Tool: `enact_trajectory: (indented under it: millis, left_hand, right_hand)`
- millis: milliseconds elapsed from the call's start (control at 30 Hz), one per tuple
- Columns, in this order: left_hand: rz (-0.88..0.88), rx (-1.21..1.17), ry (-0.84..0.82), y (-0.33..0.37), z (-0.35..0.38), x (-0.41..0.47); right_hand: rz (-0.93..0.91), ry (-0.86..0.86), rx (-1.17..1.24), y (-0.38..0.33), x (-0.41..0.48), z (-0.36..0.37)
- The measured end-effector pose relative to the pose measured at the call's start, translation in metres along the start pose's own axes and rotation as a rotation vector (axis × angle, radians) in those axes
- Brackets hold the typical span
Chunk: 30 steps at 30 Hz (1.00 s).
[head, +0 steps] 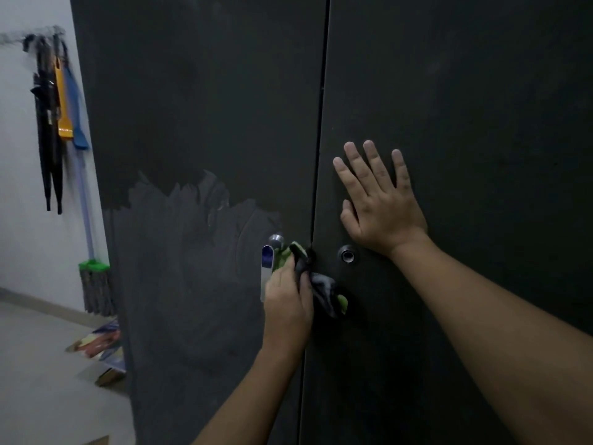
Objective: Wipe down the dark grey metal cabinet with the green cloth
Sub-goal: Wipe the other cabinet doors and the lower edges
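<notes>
The left hand [287, 303] grips the bunched green cloth [316, 281] against the dark grey cabinet [199, 107], just right of the silver handle [266, 274], where the cloth lies over the gap between the two doors. The right hand [382, 213] is open, its palm flat on the other door with the fingers spread, up and to the right of the handle and just above a round lock [347, 254]. A paler smeared patch [192, 236] spreads left of the handle, and farther left a mop [96, 284] leans on the wall.
</notes>
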State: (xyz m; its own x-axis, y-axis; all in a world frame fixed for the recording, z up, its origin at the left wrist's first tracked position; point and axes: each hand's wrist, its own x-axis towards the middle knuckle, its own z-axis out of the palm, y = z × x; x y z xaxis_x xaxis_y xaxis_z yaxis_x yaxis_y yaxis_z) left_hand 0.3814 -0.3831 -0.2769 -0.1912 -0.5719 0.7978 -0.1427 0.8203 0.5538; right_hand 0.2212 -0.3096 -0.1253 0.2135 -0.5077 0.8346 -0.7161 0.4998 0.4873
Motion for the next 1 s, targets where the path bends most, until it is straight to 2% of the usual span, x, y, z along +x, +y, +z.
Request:
enact_trajectory:
  millis: [67,200,300,500,600,700,800,1000]
  left_hand:
    - [-0.052,0.018,-0.068,-0.017,0.006,-0.024]
    - [-0.032,0.099,-0.287,-0.048,0.004,-0.08]
    - [-0.003,0.079,-0.324,-0.058,-0.006,-0.085]
    - [0.045,0.036,-0.15,-0.057,-0.019,-0.051]
    - [0.036,0.078,-0.138,-0.061,-0.015,-0.046]
    - [0.116,0.108,-0.146,-0.072,-0.008,-0.058]
    - [0.113,0.129,-0.195,-0.093,-0.012,-0.074]
    - [-0.13,0.065,-0.034,-0.119,-0.036,-0.07]
  right_hand:
    - [0.003,-0.003,-0.007,-0.002,-0.001,0.001]
    - [0.0,-0.016,-0.02,-0.003,-0.004,0.003]
    - [-0.003,-0.036,-0.009,-0.003,-0.005,0.001]
    - [0.014,-0.035,0.01,-0.005,-0.004,-0.001]
    - [0.024,-0.028,0.019,-0.007,-0.005,-0.001]
    - [0.026,-0.035,0.017,-0.007,-0.006,-0.001]
    - [0.021,-0.027,0.027,-0.008,-0.008,0.0]
    - [0.052,-0.013,0.042,-0.012,-0.013,0.003]
